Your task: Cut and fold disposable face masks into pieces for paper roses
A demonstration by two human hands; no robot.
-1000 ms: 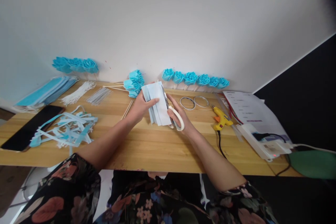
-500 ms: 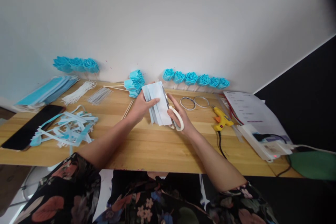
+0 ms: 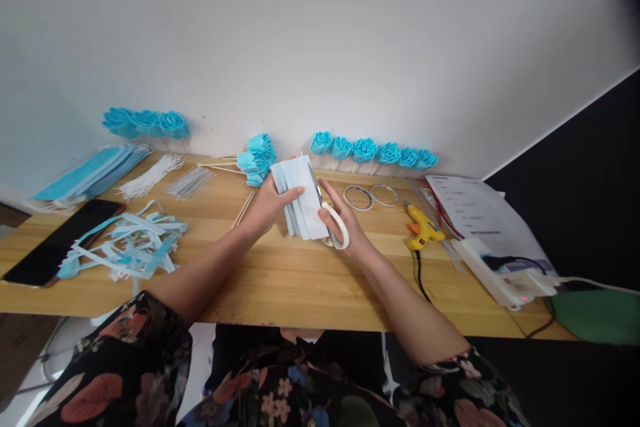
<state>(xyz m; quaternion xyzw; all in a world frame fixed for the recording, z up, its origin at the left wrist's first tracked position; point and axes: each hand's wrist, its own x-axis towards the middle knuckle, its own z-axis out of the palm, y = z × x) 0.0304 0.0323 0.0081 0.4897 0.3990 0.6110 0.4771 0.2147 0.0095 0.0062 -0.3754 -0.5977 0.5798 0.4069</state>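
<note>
My left hand is closed on a pleated face mask, pale side up, with the thumb pressed on top of the folds. White-handled scissors are gripped in my right hand, fingers through the loops. Their blades lie along the right edge of the mask, mostly hidden by it. Just behind my left hand lies a cluster of blue fabric roses on thin sticks. A few bare wooden sticks rest beside my left wrist.
Leaning on the wall are more blue roses. To the left lie stacked masks, white ear loops, grey wire strips, a phone and cut scraps. Tape rings, a yellow glue gun and a power strip sit right.
Almost nothing differs. My hands, the mask and the scissors hold the same position; the scissor handles have shifted very slightly.
</note>
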